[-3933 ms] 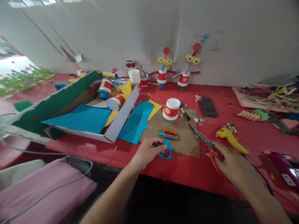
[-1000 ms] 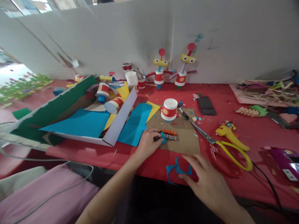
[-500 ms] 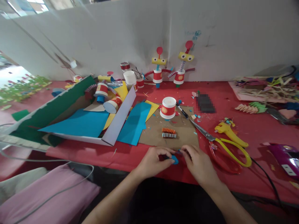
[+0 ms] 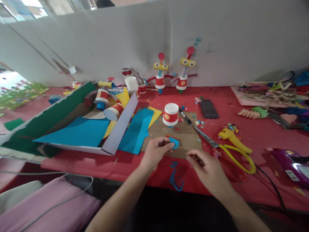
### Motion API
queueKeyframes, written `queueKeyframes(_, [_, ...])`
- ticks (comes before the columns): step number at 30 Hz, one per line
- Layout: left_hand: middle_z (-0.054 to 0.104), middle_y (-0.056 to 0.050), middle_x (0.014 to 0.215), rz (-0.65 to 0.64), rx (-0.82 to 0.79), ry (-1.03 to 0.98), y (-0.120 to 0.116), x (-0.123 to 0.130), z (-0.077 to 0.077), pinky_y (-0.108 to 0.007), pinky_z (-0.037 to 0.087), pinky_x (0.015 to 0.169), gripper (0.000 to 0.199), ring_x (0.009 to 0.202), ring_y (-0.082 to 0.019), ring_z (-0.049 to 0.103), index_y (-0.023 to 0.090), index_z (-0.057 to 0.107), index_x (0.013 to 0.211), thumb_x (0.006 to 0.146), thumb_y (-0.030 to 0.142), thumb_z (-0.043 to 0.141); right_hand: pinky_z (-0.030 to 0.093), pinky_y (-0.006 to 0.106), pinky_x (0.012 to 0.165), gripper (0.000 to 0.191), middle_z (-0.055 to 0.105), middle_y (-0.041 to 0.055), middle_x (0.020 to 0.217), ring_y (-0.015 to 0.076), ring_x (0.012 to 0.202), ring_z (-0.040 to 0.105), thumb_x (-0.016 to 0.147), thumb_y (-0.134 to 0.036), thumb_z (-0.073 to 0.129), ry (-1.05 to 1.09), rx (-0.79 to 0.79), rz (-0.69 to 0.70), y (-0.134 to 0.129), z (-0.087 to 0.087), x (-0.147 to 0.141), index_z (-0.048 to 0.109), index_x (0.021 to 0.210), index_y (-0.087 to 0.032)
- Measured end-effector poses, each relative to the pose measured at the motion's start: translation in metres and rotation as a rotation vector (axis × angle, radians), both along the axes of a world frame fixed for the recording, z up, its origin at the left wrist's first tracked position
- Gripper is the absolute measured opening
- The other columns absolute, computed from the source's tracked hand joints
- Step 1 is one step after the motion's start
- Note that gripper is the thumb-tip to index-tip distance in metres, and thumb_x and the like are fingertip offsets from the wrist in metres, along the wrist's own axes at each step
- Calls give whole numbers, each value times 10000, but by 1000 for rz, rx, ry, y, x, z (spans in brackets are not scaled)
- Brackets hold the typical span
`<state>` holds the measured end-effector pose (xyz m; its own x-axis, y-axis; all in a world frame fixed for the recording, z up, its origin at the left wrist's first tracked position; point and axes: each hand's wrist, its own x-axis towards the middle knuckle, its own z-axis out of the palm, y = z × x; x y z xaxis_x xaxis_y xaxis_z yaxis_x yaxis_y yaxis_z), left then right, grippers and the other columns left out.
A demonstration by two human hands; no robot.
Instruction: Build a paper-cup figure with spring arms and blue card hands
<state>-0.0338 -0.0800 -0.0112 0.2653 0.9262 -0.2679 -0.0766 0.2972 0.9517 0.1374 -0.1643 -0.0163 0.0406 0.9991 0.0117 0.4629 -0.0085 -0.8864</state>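
Note:
Between the thumb and fingers of my left hand point(image 4: 158, 150) is a small blue paper piece point(image 4: 174, 142), held over the brown board point(image 4: 190, 138). Behind it an orange folded paper strip point(image 4: 172, 137) partly shows. My right hand point(image 4: 204, 162) hovers at the board's front right corner, its fingers curled; whether anything is in them cannot be made out. Blue paper scraps point(image 4: 175, 180) lie on the red table near its front edge. A red and white paper cup point(image 4: 171, 114) stands upside down on the board.
Yellow-handled scissors point(image 4: 217, 145) and a yellow glue gun point(image 4: 233, 138) lie at the right. A box point(image 4: 120, 129) with blue sheets and cup figures is at the left. Two cup figures point(image 4: 160, 82) stand by the wall. A black pen point(image 4: 185, 116) lies beside the cup.
My left hand has moved up and left with the blue piece, over the folded strips. My right hand is now apart from it. Blue scraps now show on the table between my hands.

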Motion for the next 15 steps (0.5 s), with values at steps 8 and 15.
queueKeyframes(8, [662, -18, 708, -98, -52, -51, -13, 24, -7, -222, 470, 587, 210, 639, -123, 628, 138, 632, 898, 751, 279, 688, 468, 258, 581, 297, 695, 21, 742, 156, 650, 603, 775, -461, 681, 502, -94, -202, 34, -17, -6, 693, 883, -184])
queueKeyframes(15, [682, -79, 964, -33, 576, 590, 0, 6, -13, -402, 469, 819, 216, 915, -248, 599, 207, 670, 1002, 788, 189, 643, 536, 340, 671, 261, 739, 72, 844, 213, 734, 684, 883, -255, 477, -97, 1, -102, 55, -22, 32, 691, 1014, -185])
